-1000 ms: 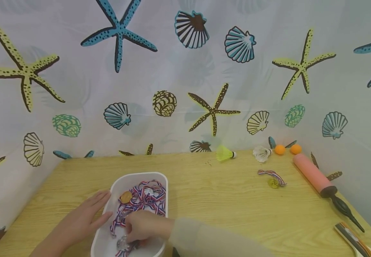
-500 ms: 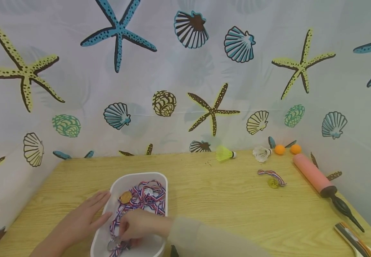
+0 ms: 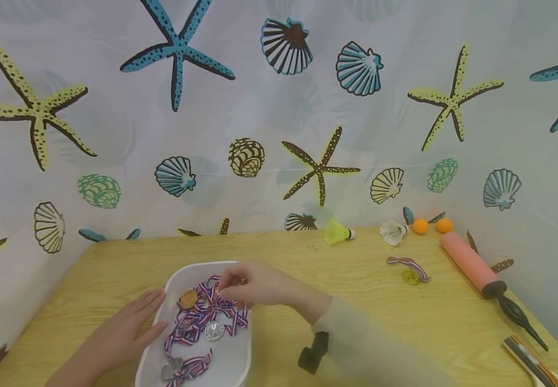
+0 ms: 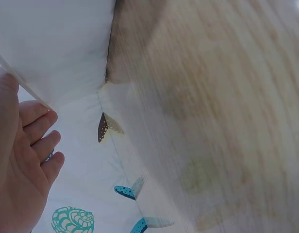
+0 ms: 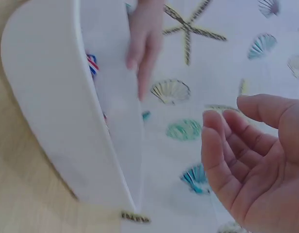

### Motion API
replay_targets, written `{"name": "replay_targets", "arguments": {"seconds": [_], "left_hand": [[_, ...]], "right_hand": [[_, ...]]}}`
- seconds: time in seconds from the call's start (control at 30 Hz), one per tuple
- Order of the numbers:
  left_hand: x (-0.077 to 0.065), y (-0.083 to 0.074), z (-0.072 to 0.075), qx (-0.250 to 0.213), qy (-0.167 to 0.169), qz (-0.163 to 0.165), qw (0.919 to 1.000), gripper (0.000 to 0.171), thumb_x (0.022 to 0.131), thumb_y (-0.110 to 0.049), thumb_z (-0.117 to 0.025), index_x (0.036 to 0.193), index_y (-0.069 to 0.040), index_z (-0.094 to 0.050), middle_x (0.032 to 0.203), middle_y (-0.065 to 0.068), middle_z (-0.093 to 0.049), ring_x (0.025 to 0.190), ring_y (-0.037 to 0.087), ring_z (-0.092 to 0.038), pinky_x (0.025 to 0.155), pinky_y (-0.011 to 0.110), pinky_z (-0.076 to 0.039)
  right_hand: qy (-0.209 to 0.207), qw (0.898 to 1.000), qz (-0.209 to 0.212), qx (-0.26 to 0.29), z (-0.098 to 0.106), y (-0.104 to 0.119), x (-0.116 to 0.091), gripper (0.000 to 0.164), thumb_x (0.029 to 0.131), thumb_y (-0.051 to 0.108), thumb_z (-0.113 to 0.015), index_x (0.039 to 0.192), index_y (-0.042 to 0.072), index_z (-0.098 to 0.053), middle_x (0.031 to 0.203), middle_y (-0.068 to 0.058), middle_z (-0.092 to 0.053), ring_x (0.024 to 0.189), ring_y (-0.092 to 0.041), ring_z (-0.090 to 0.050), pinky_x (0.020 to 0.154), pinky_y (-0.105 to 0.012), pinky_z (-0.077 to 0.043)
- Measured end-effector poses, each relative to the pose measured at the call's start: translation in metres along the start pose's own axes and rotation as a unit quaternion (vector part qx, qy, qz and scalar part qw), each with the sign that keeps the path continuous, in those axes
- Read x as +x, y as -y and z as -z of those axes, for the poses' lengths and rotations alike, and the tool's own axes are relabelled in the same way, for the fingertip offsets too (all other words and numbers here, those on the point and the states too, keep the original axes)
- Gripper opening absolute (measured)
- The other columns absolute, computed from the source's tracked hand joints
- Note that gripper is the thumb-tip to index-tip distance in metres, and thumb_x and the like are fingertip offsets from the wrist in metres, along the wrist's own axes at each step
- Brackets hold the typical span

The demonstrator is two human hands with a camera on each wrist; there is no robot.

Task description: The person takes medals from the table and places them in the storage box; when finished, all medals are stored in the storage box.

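A white plastic bin point(image 3: 249, 346) holds a tangle of red, white and blue ribbons point(image 3: 189, 328) with medals. One gold medal point(image 3: 188, 299) lies near its left wall, a silver medal point(image 3: 214, 330) in the middle, and another silver medal point(image 3: 171, 368) towards the front. My left hand point(image 3: 120, 332) rests against the left rim with fingers extended; the left wrist view shows its fingertips point(image 4: 52, 116) at the rim. Above the far right part of the bin hovers my right hand point(image 3: 259, 285), partly hiding the ribbons. Its fingers point(image 5: 213, 150) are loosely bent and hold nothing in the right wrist view.
A separate medal point(image 3: 410, 277) with ribbon lies on the wooden table point(image 3: 346, 301). Behind it are a yellow shuttlecock point(image 3: 338, 232), a white shuttlecock point(image 3: 393, 232) and two orange balls point(image 3: 420, 226). A pink hand pump point(image 3: 469, 263) lies at right. A patterned curtain point(image 3: 269, 118) surrounds the table.
My right hand has let go of a silver medal at the bin's front and risen towards the far right rim, uncovering the middle silver medal. The left hand has stayed at the left rim.
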State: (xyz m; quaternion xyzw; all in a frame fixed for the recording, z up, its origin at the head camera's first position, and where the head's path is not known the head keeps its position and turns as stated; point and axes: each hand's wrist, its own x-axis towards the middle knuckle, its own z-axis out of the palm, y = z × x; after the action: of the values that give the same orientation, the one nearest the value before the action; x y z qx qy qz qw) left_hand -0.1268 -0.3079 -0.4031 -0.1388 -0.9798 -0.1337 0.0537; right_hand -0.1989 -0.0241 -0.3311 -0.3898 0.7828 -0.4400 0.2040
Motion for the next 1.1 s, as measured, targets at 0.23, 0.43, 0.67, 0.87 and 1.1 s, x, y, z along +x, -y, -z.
{"name": "replay_targets", "arguments": {"seconds": [0.23,0.43,0.67,0.87,1.1], "left_hand": [[-0.003,0.001,0.0,-0.001,0.003,0.004,1.0,0.065,0.09,-0.042,-0.055,0.134,0.005,-0.043,0.137,0.025,-0.039,0.124,0.045,-0.034,0.096,0.059,-0.031],[-0.004,0.002,0.001,-0.003,0.007,0.007,0.9999,0.066,0.09,-0.043,-0.055,0.134,0.005,-0.042,0.137,0.025,-0.038,0.124,0.045,-0.034,0.095,0.059,-0.031],[-0.004,0.002,0.001,-0.001,0.008,0.01,0.9999,0.067,0.09,-0.044,-0.055,0.134,0.004,-0.042,0.137,0.025,-0.038,0.124,0.045,-0.034,0.095,0.06,-0.032],[-0.005,0.002,0.001,0.001,0.01,0.013,0.9999,0.067,0.09,-0.044,-0.054,0.134,0.005,-0.042,0.137,0.025,-0.038,0.124,0.045,-0.034,0.095,0.059,-0.031],[-0.004,0.002,0.001,-0.001,0.009,0.011,0.9999,0.067,0.09,-0.044,-0.054,0.134,0.004,-0.042,0.137,0.025,-0.038,0.124,0.045,-0.034,0.095,0.06,-0.032]], "right_hand": [[-0.1,0.994,-0.004,0.044,0.06,-0.024,-0.05,0.014,0.09,0.014,-0.059,0.1,0.004,-0.061,0.089,-0.007,-0.06,0.069,-0.021,-0.06,0.062,-0.034,-0.054],[-0.174,0.984,-0.022,0.005,0.106,-0.066,-0.096,0.02,0.091,0.015,-0.058,0.105,0.001,-0.059,0.094,-0.012,-0.059,0.072,-0.025,-0.06,0.063,-0.035,-0.054],[-0.245,0.961,-0.082,-0.104,0.155,-0.128,-0.153,0.024,0.09,0.016,-0.06,0.109,0.001,-0.061,0.097,-0.011,-0.06,0.072,-0.025,-0.061,0.063,-0.034,-0.053],[-0.223,0.956,-0.115,-0.151,0.175,-0.165,-0.184,0.023,0.089,0.008,-0.06,0.107,-0.005,-0.063,0.099,-0.017,-0.063,0.066,-0.023,-0.057,0.053,-0.03,-0.05],[-0.212,0.95,-0.165,-0.157,0.18,-0.191,-0.201,0.025,0.089,0.005,-0.058,0.11,-0.008,-0.06,0.095,-0.016,-0.061,0.064,-0.022,-0.054,0.052,-0.03,-0.046]]}}
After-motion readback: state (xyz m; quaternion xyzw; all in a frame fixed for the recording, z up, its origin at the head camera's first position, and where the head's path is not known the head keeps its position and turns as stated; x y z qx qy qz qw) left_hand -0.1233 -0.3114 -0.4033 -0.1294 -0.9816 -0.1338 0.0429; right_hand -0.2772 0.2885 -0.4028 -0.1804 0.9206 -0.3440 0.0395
